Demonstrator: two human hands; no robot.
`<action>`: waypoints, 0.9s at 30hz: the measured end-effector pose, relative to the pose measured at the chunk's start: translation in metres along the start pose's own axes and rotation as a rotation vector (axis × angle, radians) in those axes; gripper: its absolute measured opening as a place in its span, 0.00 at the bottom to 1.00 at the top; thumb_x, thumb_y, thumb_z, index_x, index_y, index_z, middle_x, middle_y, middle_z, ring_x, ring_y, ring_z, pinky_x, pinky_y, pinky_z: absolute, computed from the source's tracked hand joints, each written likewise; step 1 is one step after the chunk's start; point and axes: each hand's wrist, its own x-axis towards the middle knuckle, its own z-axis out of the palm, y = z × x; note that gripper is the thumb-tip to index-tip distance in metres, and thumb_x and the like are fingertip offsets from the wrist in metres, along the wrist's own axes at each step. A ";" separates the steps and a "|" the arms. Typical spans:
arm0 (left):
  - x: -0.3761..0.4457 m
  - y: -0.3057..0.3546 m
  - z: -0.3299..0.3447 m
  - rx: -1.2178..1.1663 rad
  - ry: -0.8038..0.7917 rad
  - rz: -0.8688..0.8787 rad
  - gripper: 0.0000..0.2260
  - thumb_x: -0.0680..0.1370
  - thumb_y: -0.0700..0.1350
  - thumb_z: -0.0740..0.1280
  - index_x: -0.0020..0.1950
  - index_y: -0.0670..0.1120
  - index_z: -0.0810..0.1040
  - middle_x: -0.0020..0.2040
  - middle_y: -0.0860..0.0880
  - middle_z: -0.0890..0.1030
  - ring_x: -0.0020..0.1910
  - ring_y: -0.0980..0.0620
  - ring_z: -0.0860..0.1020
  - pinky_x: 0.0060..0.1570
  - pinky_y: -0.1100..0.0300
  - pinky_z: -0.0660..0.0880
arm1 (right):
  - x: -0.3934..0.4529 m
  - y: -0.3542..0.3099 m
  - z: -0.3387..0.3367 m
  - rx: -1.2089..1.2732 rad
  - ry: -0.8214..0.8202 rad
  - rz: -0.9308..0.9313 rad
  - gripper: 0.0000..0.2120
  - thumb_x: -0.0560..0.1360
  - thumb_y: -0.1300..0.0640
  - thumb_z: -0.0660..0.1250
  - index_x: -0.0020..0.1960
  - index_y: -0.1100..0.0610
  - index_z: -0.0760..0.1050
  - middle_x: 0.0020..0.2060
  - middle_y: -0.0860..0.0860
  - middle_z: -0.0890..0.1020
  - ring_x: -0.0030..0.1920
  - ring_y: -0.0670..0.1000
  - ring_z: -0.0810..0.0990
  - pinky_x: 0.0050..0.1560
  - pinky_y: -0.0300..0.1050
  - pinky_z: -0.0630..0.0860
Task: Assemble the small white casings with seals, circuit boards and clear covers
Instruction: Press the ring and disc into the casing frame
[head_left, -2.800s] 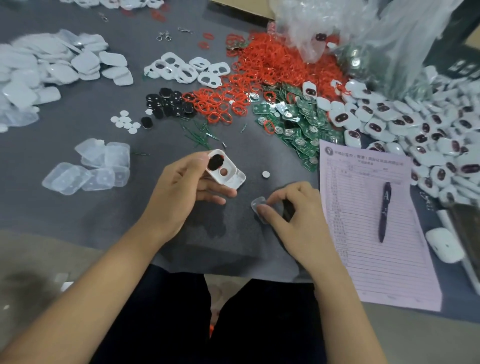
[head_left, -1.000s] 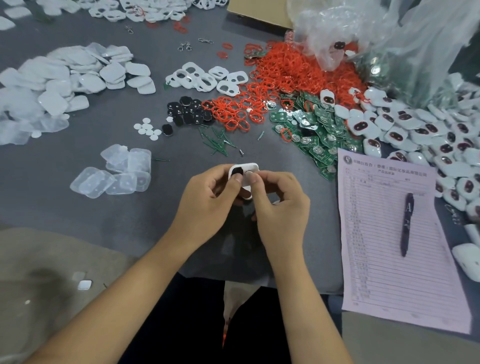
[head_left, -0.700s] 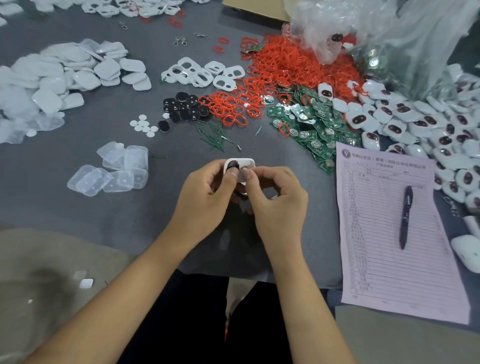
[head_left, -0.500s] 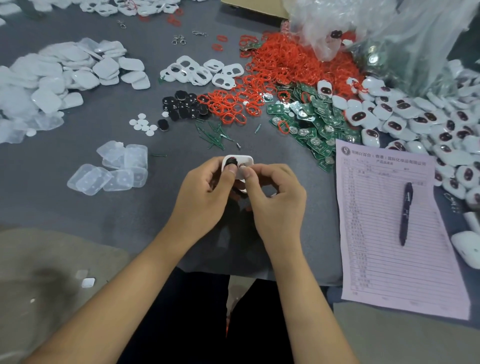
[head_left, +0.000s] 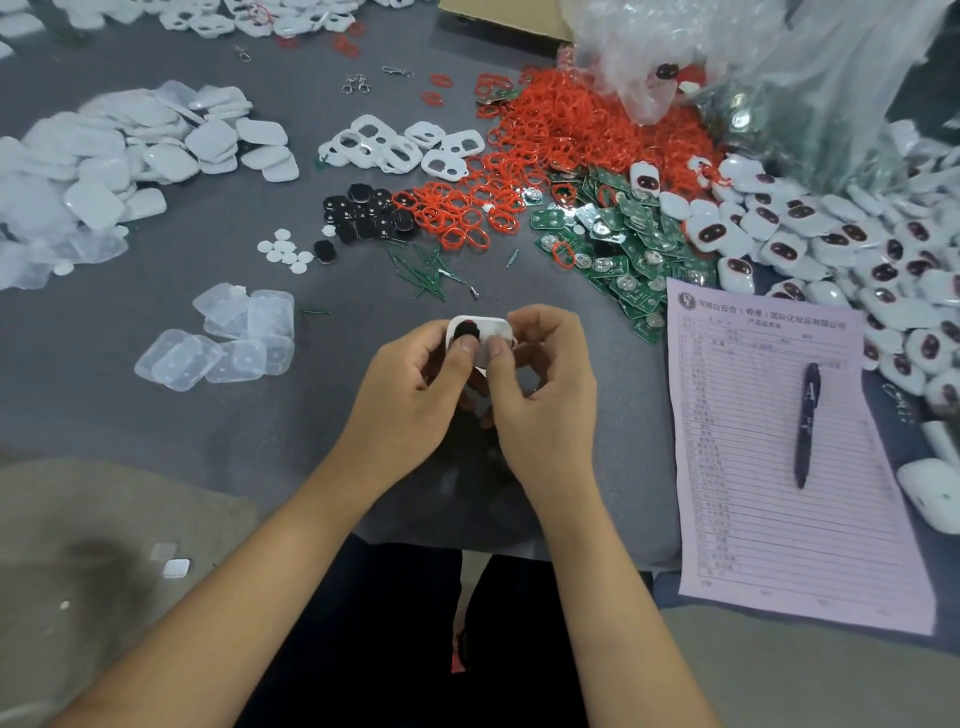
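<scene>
A small white casing with a black insert in one of its holes is held above the grey mat, between both hands. My left hand grips its left side, thumb tip on the black insert. My right hand grips the right side, thumb pressed on the casing's face. Loose parts lie beyond: red seals, green circuit boards, clear covers, empty white casings and black round inserts.
A pink form with a pen lies at the right. Finished white units pile up at the far right under a plastic bag. White back shells heap at the left. Small white discs sit mid-mat.
2.8 s ago my right hand picked a small clear piece off the mat while the left held the casing. Both hands have since joined on the casing and barely moved in the last second.
</scene>
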 end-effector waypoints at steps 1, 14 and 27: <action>0.000 0.000 0.000 0.005 -0.004 -0.001 0.10 0.86 0.43 0.63 0.62 0.46 0.83 0.45 0.53 0.86 0.40 0.57 0.84 0.39 0.66 0.78 | 0.000 0.001 -0.001 0.009 -0.010 -0.004 0.11 0.80 0.61 0.70 0.58 0.49 0.75 0.46 0.42 0.80 0.45 0.47 0.81 0.46 0.32 0.73; 0.000 0.002 -0.004 -0.091 -0.002 0.031 0.08 0.83 0.41 0.69 0.59 0.45 0.85 0.48 0.54 0.87 0.46 0.58 0.86 0.44 0.69 0.78 | 0.000 0.000 -0.003 0.018 -0.077 -0.024 0.11 0.80 0.66 0.67 0.59 0.54 0.80 0.48 0.48 0.83 0.45 0.49 0.81 0.46 0.38 0.74; 0.004 -0.005 -0.005 -0.220 -0.010 -0.048 0.07 0.83 0.36 0.67 0.55 0.43 0.84 0.42 0.51 0.87 0.36 0.54 0.85 0.39 0.65 0.79 | -0.002 -0.004 -0.002 0.045 0.242 -0.054 0.10 0.81 0.64 0.64 0.57 0.53 0.79 0.43 0.47 0.82 0.37 0.50 0.81 0.36 0.46 0.77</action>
